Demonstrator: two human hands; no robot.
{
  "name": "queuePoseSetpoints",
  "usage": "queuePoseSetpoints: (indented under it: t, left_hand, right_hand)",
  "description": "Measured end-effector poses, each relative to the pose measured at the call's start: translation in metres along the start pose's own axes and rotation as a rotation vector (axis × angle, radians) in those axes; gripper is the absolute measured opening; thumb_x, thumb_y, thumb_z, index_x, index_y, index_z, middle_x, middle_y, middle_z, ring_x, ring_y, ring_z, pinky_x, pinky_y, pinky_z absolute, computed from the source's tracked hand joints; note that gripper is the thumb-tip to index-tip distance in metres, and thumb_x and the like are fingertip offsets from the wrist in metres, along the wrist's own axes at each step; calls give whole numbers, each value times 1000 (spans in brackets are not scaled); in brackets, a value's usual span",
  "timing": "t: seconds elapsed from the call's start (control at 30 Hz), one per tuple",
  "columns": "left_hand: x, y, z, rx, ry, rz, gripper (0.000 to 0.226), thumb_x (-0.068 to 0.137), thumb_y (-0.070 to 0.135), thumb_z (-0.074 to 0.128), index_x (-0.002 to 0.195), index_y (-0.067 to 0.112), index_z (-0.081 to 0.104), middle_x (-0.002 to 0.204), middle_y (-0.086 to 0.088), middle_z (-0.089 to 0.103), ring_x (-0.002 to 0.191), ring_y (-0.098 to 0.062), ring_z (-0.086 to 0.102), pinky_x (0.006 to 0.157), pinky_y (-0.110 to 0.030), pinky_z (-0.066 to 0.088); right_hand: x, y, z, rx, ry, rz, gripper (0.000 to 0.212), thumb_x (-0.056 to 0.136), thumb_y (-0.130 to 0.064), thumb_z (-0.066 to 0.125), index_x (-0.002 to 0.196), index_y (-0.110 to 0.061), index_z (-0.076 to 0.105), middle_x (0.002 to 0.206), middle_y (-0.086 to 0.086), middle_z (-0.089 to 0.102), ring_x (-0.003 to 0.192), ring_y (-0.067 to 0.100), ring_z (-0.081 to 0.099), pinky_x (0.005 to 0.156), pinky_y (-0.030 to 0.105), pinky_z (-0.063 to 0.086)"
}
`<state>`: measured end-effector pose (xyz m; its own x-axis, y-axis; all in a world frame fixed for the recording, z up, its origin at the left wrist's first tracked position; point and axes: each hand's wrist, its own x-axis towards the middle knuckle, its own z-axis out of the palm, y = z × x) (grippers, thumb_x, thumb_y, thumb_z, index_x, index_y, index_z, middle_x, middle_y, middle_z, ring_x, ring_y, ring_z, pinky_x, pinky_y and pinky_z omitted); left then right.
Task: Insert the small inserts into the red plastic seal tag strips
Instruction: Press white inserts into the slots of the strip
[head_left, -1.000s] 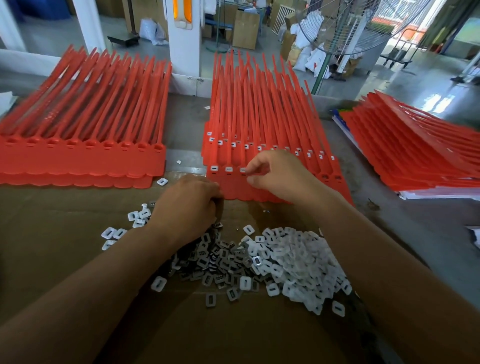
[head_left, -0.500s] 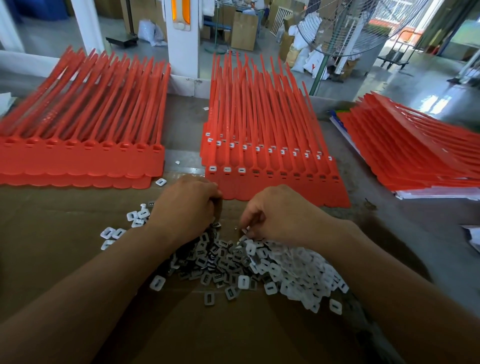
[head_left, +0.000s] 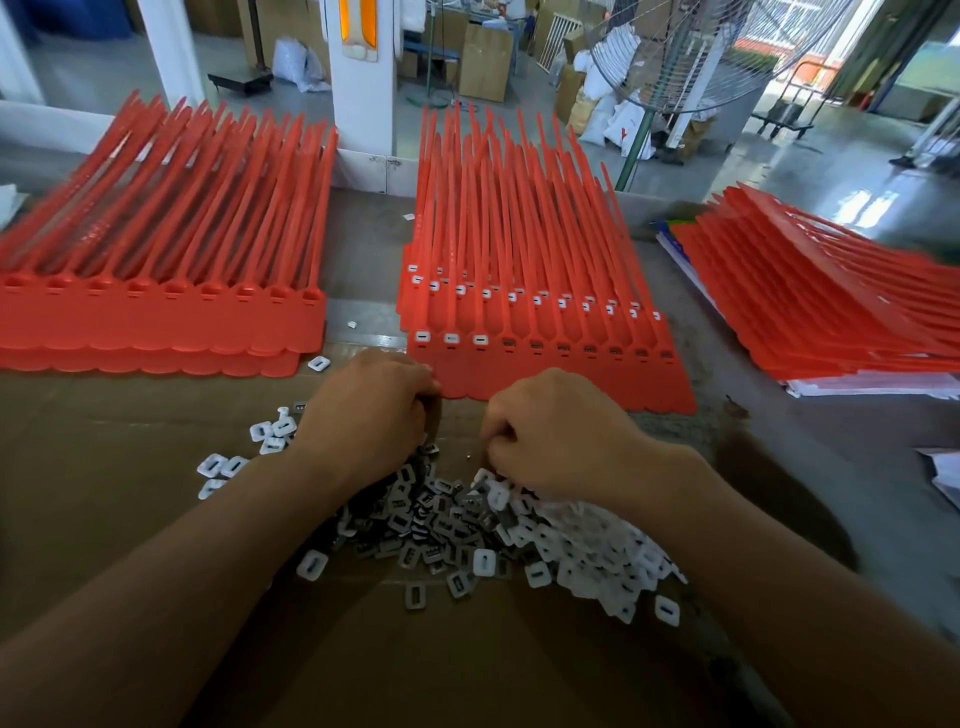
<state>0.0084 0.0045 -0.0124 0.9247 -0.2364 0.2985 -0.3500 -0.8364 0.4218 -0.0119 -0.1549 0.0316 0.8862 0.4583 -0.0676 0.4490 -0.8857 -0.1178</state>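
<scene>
A heap of small white inserts (head_left: 571, 556) lies on a brown cardboard sheet (head_left: 104, 467) in front of me. Just beyond it sits the middle stack of red seal tag strips (head_left: 550, 374). Its top strip has three white inserts (head_left: 451, 339) seated in the leftmost heads, while the heads to their right show dark empty slots. My left hand (head_left: 374, 410) rests curled on the heap's left side, near the strip's front edge, and its fingers are hidden. My right hand (head_left: 550, 431) is at the heap's far edge, fingers curled down and pinching among the inserts.
A second stack of red strips (head_left: 156, 322) without inserts lies at the left, and a third stack (head_left: 831, 312) lies fanned at the right on papers. Loose inserts (head_left: 270, 431) are scattered left of the heap. A white pillar (head_left: 363, 78) and a standing fan (head_left: 675, 67) are behind the table.
My right hand came back from the top strip's heads, after the third insert, down to the heap of inserts. My left hand stayed where it was.
</scene>
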Motion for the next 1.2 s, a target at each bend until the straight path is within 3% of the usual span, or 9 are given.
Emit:
queuePoseSetpoints:
  t: [0.1,0.17,0.23,0.4,0.67,0.83,1.07,1.2]
  left_hand:
    - [0,-1,0,3,-10,0,35,77,1,48,102,13,69,113,-4,65,104,-21,57,88,-32,44]
    - [0,-1,0,2,-13,-1,35,77,1,48,102,13,69,114,-4,65,105,-21,56,89,-33,44]
    - [0,-1,0,-1,-17,-5,37,77,1,47,104,13,69,117,-3,64,108,-20,55,92,-32,43]
    - [0,-1,0,-14,-10,-10,36,77,0,47,103,13,69,115,-3,64,107,-21,56,89,-32,43]
    - [-1,-1,0,-14,4,2,37,75,-1,48,101,13,70,111,-4,66,104,-23,57,85,-31,43]
    - [-2,-1,-1,-27,16,6,33,74,-2,49,96,11,71,105,-7,68,100,-25,59,82,-35,48]
    - [-2,0,-1,-29,21,12,32,75,-3,49,93,9,72,102,-8,68,96,-25,60,80,-35,49]
    - [-3,0,-1,-23,12,9,32,76,-3,48,96,9,71,104,-8,68,98,-24,59,82,-34,47]
  right_hand:
    - [6,12,-3,196,44,29,17,87,-12,51,89,-13,67,90,-6,66,81,6,58,76,23,49]
    - [10,23,-5,304,109,62,11,87,-13,56,87,-15,66,82,-13,62,74,-2,54,67,9,44]
    - [14,34,-8,415,176,127,7,86,-14,60,83,-18,65,75,-18,58,70,-7,52,60,5,39]
    - [30,53,-10,588,332,255,19,87,-9,59,74,-23,57,72,-5,64,64,2,59,62,17,46]
    - [62,62,1,477,349,276,11,86,-6,58,85,-6,68,80,-5,57,78,6,51,61,12,30]
    - [70,65,9,404,305,275,11,86,-8,59,82,-10,69,76,-11,53,65,-2,45,68,17,33]
    - [75,65,14,335,280,267,14,85,-8,58,79,-11,69,80,-9,56,72,1,46,69,19,34]
    - [77,66,16,289,296,277,12,83,-4,59,77,-2,70,86,1,68,60,-3,46,56,19,37]
